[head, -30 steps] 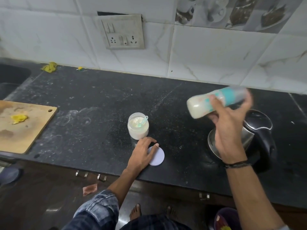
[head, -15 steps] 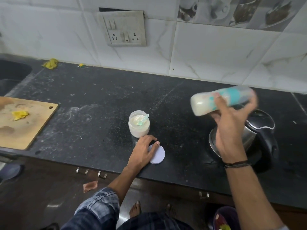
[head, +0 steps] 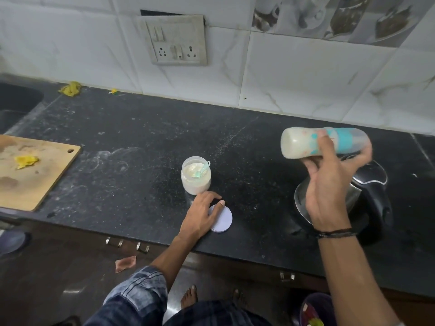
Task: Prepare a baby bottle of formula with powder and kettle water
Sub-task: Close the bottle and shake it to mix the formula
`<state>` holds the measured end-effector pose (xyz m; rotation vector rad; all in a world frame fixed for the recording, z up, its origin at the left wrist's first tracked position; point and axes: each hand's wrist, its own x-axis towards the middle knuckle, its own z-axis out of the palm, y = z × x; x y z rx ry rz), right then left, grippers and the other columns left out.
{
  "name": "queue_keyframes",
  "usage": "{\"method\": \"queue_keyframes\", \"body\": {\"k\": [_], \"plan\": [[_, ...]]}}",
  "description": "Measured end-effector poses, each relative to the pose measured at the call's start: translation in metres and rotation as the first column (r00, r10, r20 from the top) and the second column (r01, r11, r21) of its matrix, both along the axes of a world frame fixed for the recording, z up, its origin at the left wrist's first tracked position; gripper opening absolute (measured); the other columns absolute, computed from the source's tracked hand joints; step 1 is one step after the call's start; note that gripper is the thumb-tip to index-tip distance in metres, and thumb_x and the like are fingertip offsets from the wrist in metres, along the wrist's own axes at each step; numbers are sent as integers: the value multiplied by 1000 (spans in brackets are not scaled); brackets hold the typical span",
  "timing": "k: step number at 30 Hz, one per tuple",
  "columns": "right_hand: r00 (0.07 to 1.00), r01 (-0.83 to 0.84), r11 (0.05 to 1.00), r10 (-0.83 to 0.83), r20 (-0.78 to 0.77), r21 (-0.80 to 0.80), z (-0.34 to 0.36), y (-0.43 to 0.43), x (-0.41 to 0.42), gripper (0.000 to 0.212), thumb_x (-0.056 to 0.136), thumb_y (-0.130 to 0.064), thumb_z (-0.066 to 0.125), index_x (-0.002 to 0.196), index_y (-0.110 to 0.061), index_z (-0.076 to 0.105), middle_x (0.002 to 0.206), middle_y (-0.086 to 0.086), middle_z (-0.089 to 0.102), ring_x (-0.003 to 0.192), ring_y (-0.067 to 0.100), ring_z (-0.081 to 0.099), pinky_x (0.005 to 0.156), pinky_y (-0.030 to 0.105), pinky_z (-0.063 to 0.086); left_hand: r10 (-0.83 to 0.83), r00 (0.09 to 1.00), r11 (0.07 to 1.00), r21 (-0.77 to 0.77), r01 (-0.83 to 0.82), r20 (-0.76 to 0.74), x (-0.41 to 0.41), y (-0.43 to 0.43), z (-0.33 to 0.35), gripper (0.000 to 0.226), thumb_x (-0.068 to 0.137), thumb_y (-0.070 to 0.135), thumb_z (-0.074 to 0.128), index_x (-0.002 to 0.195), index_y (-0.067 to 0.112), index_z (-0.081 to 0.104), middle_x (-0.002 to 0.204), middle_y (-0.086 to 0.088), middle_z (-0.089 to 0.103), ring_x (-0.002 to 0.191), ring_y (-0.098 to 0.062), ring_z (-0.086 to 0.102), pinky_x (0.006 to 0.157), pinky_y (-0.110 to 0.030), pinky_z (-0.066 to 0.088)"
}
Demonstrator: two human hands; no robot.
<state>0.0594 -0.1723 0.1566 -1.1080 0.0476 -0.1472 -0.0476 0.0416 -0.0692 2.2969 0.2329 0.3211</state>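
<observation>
One hand does the work here: the right hand (head: pixel 329 187) has its grip closed round the middle of the baby bottle (head: pixel 302 143), fingers over the top and thumb beneath. It holds the bottle nearly level in the air, base to the left and teal collar to the right. The bottle is full of milky formula and its capped end is blurred, which reads as the mixing shake. It hangs just above the kettle (head: pixel 374 208), which stands on the dark surface (head: pixel 141 165) at the right.

The risks start at that grip. A slick bottle wall could slide through the fingers and drop onto the kettle or the stone. A collar not screwed fully home would throw warm formula over the kettle and the hand.

The left hand (head: pixel 200 215) lies loose and flat on the white lid (head: pixel 224 220), gripping nothing, close to the front edge of the surface. A careless nudge there could send the lid over the edge to the floor beside the bare feet.

Just behind that hand the powder jar (head: pixel 195 181) stands uncovered with the scoop (head: pixel 204 167) leaning inside. Any spray from the bottle could wet the powder, and a swung elbow could tip the jar.
</observation>
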Motion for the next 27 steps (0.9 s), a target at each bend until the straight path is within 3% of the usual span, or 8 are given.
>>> {"method": "queue_keyframes", "body": {"k": [3, 7, 11, 15, 19, 22, 25, 27], "plan": [[989, -147, 983, 144, -39, -111, -5, -1, -2, 77, 91, -4, 79, 150, -27, 35, 124, 3, 69, 110, 22, 74, 75, 34, 63, -8, 1000, 1000, 0, 8, 8, -1, 1, -1, 24, 106, 43, 53, 115, 24, 65, 118, 11, 62, 114, -6, 52, 100, -25, 41], [1000, 17, 999, -18, 18, 50, -2, 1, -1, 84, 85, -13, 85, 148, -26, 31, 134, 3, 60, 117, 19, 71, 81, 39, 63, 0, 1000, 1000, 0, 0, 1, 1, 0, -1, 24, 106, 44, 53, 115, 25, 65, 118, 11, 62, 114, -6, 52, 99, -24, 40], [984, -179, 977, 178, -18, -115, -6, -1, -3, 85, 88, -3, 82, 151, -34, 33, 124, 1, 72, 116, 22, 72, 83, 40, 65, -7, 1000, 1000, -3, 7, 14, -1, 1, -3, 23, 105, 43, 54, 114, 24, 66, 118, 12, 62, 113, -7, 52, 98, -24, 40], [999, -30, 1000, 30, 17, 5, -1, 0, 3, 82, 91, -8, 80, 151, -31, 29, 135, 4, 63, 118, 18, 71, 83, 40, 63, 3, 1000, 1000, -11, -2, 6, 0, -1, 0, 28, 104, 48, 51, 114, 26, 65, 117, 14, 61, 113, -4, 50, 97, -21, 38], [982, -187, 976, 188, -2, -112, -5, 1, -3, 83, 86, -7, 84, 147, -37, 36, 122, 1, 73, 113, 21, 73, 80, 37, 64, -12, 1000, 1000, -8, 12, 9, -2, 0, -1, 35, 103, 53, 46, 114, 26, 65, 118, 13, 62, 114, -5, 51, 98, -23, 40], [1000, -25, 1000, 25, -1, 20, -5, 1, 1, 83, 88, -13, 82, 151, -27, 30, 125, -1, 68, 114, 19, 73, 80, 38, 62, -5, 1000, 1000, -6, 5, 3, 0, -1, 1, 33, 104, 51, 48, 115, 25, 65, 118, 13, 62, 113, -5, 51, 98, -24, 40], [988, -152, 980, 148, -35, -129, -9, 1, 1, 79, 90, -6, 81, 148, -33, 35, 120, -3, 73, 109, 18, 75, 76, 33, 63, -5, 1000, 1000, -6, 5, -7, -1, 0, 0, 27, 105, 46, 51, 114, 25, 65, 118, 12, 62, 114, -6, 51, 99, -28, 42], [984, -180, 973, 179, -25, -144, -9, -3, -1, 82, 87, -5, 83, 148, -34, 37, 125, 1, 71, 113, 24, 74, 77, 35, 64, -15, 1000, 1000, -9, 14, -11, 0, 0, 1, 26, 105, 45, 52, 115, 25, 65, 118, 11, 62, 114, -7, 52, 100, -29, 42]]}}
